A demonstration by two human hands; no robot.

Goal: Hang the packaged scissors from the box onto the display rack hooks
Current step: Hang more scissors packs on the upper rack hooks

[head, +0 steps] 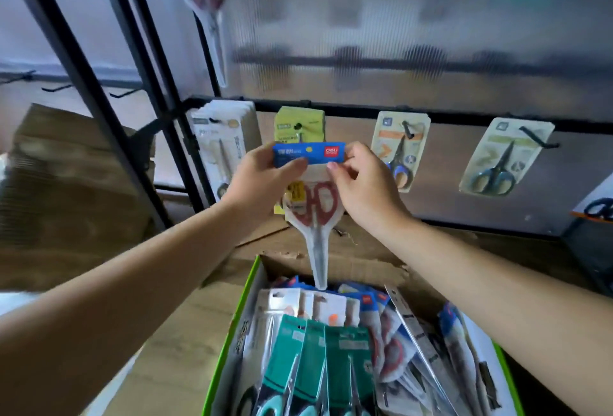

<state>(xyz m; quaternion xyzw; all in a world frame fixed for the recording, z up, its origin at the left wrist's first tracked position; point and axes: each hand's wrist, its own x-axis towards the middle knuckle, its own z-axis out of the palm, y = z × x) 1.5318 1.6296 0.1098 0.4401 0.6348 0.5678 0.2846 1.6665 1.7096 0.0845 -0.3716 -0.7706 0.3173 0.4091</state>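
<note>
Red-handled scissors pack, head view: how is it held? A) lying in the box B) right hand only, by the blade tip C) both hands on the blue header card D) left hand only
C: the left hand and right hand both pinch the blue header card of the red-handled scissors pack, above the box.

At frame center we see the red-handled packaged scissors upright, blue header card up, tip down above the green-edged box holding more packs.

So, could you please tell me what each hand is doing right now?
Left hand: closed on the red-handled scissors pack.
Right hand: pinching the same pack's header.
</note>
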